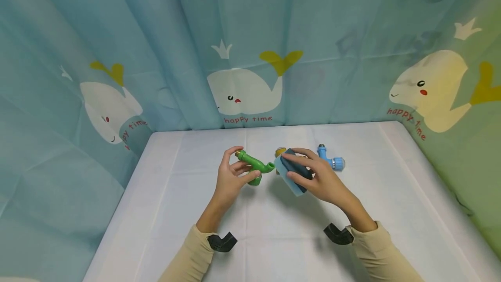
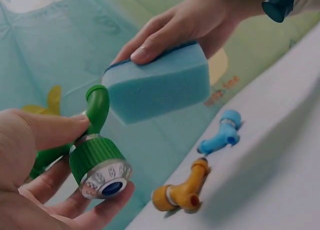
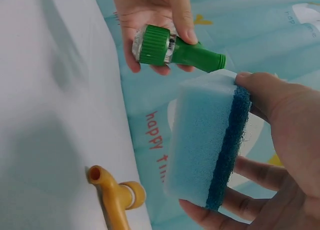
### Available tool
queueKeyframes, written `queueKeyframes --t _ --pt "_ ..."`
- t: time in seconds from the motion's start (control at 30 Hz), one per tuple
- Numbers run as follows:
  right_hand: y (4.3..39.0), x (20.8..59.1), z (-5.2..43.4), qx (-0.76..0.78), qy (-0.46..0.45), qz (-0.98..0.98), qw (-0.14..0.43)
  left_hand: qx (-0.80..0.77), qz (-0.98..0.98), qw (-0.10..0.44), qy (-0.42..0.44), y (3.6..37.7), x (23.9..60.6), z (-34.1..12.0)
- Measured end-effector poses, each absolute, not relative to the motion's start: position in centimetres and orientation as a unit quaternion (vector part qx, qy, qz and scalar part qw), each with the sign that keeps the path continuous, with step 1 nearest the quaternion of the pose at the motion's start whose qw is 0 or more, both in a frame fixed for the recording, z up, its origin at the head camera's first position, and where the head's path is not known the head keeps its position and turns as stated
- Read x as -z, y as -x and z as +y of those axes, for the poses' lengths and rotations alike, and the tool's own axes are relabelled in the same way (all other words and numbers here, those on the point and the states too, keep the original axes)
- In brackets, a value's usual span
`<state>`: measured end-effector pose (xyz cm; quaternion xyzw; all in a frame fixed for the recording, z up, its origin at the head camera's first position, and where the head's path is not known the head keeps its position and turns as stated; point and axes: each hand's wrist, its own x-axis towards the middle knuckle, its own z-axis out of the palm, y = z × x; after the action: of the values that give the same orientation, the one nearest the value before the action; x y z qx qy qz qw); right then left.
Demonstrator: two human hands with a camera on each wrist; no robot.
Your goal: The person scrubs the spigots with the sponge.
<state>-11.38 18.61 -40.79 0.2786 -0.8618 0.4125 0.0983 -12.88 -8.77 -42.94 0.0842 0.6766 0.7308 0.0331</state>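
My left hand (image 1: 230, 180) holds a green faucet (image 1: 254, 162) above the table, thumb and fingers around its body. In the left wrist view its ribbed green knob (image 2: 97, 157) with a silver cap faces the camera. The right hand (image 1: 322, 177) grips a sponge (image 1: 291, 172), light blue foam with a dark blue scrubbing layer. One foam end is right by the faucet's spout (image 3: 215, 62) in the right wrist view. Fingers lie on the dark side of the sponge in the head view.
A yellow-orange faucet (image 2: 182, 190) lies on the white table (image 1: 188, 212), partly hidden behind the sponge in the head view. To its right lies a blue faucet (image 1: 330, 159). A whale-print curtain (image 1: 250, 21) hangs behind the table and along its sides.
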Motion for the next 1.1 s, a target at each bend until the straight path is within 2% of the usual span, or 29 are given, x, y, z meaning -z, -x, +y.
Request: queueKeyframes --t 0.27,0.63,1.1 --pt "11.31 40.61 18.94 -0.428 -0.251 -0.864 0.086 -0.773 0.63 0.069 -0.031 13.12 43.36 -8.61" --pt "11.26 40.37 18.99 -0.433 -0.243 -0.863 0.091 -0.835 0.541 0.074 -0.07 13.06 43.45 -7.93" --pt "11.01 40.72 19.57 -0.44 -0.231 -0.864 0.086 -0.878 0.448 0.16 -0.047 13.0 43.27 -8.43"
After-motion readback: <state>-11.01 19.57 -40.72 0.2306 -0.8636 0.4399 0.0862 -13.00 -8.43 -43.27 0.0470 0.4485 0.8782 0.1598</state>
